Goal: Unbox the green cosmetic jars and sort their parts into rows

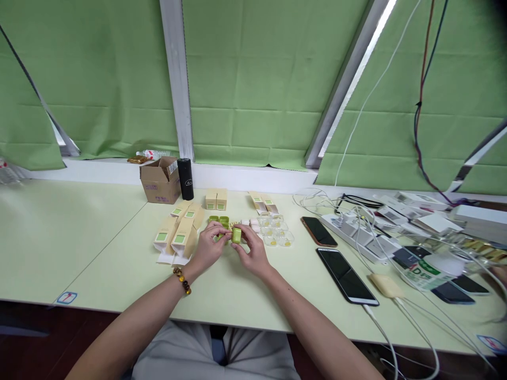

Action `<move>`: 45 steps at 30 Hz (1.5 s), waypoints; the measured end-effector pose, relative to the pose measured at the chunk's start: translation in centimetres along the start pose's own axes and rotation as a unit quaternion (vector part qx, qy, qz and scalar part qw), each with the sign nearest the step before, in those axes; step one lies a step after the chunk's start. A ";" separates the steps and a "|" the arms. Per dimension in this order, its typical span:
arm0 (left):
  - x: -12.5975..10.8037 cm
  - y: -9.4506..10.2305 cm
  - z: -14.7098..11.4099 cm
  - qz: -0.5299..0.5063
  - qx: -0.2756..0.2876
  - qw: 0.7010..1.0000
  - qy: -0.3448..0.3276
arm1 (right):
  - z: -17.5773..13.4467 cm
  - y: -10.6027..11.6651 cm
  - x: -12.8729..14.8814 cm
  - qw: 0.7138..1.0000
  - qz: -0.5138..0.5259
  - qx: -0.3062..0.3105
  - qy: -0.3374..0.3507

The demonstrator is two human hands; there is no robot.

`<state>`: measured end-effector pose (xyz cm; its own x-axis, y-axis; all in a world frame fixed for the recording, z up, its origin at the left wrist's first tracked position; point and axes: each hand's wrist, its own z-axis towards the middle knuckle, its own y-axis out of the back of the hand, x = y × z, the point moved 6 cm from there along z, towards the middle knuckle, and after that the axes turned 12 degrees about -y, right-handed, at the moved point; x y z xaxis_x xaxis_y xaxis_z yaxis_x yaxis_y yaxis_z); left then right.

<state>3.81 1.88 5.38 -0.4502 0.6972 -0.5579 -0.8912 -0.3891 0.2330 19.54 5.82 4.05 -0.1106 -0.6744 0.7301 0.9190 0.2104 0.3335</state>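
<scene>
A small green case [236, 235] with rounded corners is held up in front of me, just above the table. The fingers and thumb of my right hand [253, 253] grip it from the right. My left hand [209, 245] is pinched at its left side, around something slim that I cannot make out. Behind my fingers lie more green cases [219, 219], partly hidden. Just right of them sit small pale pink pieces [254, 226], and then clear plastic cups [273, 232] with yellow spots inside. Beige cartons [186, 232] with green labels lie left of my left hand.
Two beige boxes [216, 199] and flat cartons [263, 202] stand farther back. An open cardboard box [160, 180] and a black cylinder [185, 179] are at the back left. On the right are phones [347, 275], a power strip [360, 237], a white bottle [433, 271] and tangled cables.
</scene>
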 end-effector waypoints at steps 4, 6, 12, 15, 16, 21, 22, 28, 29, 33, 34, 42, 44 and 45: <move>0.1 0.0 -0.1 0.024 0.001 1.000 0.010 | 0.3 0.2 0.4 1.000 0.011 -0.002 -0.023; -0.1 0.0 0.0 0.033 0.011 0.999 0.003 | 0.5 0.3 0.4 1.000 0.001 -0.011 -0.028; -0.9 0.1 0.1 0.090 0.045 0.994 -0.050 | 0.5 0.8 0.3 0.998 -0.044 -0.053 0.009; -1.6 0.2 0.1 0.153 0.045 0.982 -0.101 | 0.4 0.8 0.5 0.995 -0.076 -0.057 0.032; -1.9 0.2 0.1 0.177 0.042 0.976 -0.121 | 0.3 0.7 0.6 0.994 -0.086 -0.053 0.042; -2.7 0.2 0.1 0.270 0.050 0.945 -0.179 | 0.0 0.3 1.5 0.991 -0.099 -0.030 0.088; -2.8 0.2 0.1 0.279 0.055 0.941 -0.184 | -0.1 0.3 1.6 0.990 -0.101 -0.029 0.093; -3.1 -0.1 0.2 0.284 0.081 0.937 -0.187 | -0.1 0.3 2.1 0.990 -0.091 -0.022 0.109; -3.1 -0.1 0.2 0.277 0.080 0.940 -0.183 | -0.1 0.3 2.1 0.990 -0.085 -0.021 0.109; -2.7 0.1 0.2 0.205 0.058 0.965 -0.154 | 0.0 0.6 2.1 0.992 -0.064 -0.042 0.098; -2.5 0.1 0.2 0.178 0.060 0.972 -0.143 | 0.1 0.7 2.1 0.992 -0.056 -0.053 0.097; -0.2 -0.6 -0.3 0.081 0.099 0.990 -0.054 | -0.1 1.2 2.2 0.991 -0.069 -0.062 0.099; -0.4 -0.6 -0.3 0.105 0.092 0.988 -0.073 | -0.1 1.3 2.0 0.990 -0.066 -0.071 0.101; -0.5 -0.6 -0.3 0.117 0.094 0.985 -0.090 | -0.1 1.3 2.0 0.989 -0.067 -0.080 0.106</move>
<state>4.59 1.57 5.32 -0.6317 0.7035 -0.3257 -0.7490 -0.4455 0.4905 20.60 4.69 5.84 -0.1699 -0.8252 0.5387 0.9511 0.0057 0.3088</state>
